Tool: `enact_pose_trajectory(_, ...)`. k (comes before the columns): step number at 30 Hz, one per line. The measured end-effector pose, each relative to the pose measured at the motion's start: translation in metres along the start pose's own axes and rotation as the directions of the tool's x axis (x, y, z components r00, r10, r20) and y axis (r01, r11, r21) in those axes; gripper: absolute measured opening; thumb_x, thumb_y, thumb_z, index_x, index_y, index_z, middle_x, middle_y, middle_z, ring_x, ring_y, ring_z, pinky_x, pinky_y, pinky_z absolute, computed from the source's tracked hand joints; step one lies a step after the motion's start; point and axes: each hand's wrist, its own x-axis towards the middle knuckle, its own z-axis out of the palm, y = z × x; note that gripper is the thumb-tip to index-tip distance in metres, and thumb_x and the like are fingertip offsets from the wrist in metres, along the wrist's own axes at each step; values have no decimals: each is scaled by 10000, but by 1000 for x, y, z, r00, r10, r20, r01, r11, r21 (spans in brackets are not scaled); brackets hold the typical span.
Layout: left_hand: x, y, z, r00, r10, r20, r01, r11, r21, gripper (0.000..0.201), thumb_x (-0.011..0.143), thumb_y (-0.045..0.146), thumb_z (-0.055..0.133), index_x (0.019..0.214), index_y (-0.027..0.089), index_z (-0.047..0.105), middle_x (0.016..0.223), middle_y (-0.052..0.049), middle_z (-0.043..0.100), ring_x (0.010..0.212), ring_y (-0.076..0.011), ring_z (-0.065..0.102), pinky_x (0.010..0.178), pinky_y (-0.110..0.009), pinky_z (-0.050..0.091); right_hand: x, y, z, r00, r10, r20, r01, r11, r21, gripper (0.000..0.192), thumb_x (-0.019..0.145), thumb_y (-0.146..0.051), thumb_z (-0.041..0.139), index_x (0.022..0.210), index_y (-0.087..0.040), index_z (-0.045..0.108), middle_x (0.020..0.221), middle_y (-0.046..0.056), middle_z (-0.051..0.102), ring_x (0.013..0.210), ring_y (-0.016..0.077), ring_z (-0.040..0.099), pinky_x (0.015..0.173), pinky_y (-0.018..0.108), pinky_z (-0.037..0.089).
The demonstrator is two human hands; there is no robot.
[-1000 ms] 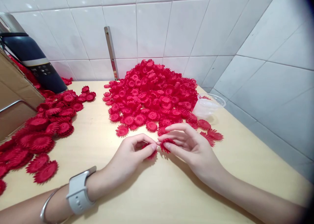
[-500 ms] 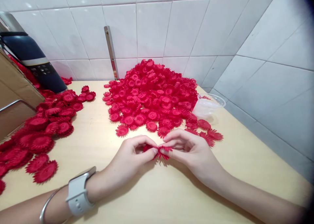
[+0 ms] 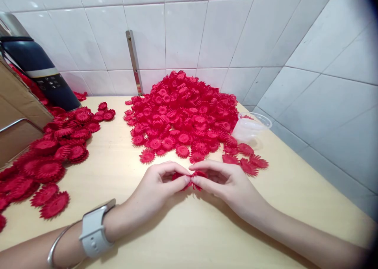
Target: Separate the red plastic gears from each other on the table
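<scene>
Between my two hands, low over the table, is a red fringed flower piece, mostly covered by fingers. My left hand is closed, pinching its left side between thumb and forefinger. From the other side, my right hand is closed on it too, thumb near the left thumb and forefinger arched above. Whether the fingers hold one piece or more than one cannot be made out. Just beyond the hands rises a large heap of similar red flower pieces, a few lying loose to the right.
On the left, more red flower pieces spread beside a cardboard box and a dark blue bottle. A clear plastic bowl stands right of the heap. White tiled walls bound the table behind and at right.
The right fingers have come down and closed in over the red flower piece, whose fringe now shows less below the thumbs. The left hand has kept its place.
</scene>
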Motion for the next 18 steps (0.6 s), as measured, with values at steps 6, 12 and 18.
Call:
enact_pose_trajectory(6,1,-1,0,999,-19,-29,19,1000,-4,34,713,173,591,711,150,615,665,-2,581,622,-110,524,586,-220,416,0,0,0,991,-124,58,134,966,-221,267,825,-211,443,569,-163,501,586,-15,520,579,111,474,528,209,353)
enact_pose_trajectory(12,-1,2,-1,999,-7,35,5,998,62,107,738,243,583,726,146,627,724,-21,607,681,-130,535,633,-230,415,-2,2,-1,993,-63,101,81,979,-186,310,841,-282,417,555,-163,433,551,-30,431,534,98,388,488,210,290)
enact_pose_trajectory(18,-2,0,-1,999,20,35,-22,998,51,93,742,204,569,700,144,625,717,-18,592,663,-124,525,620,-223,416,-3,-1,0,993,-17,119,29,994,-105,360,843,-325,410,519,-168,416,505,-33,396,495,96,369,467,212,278)
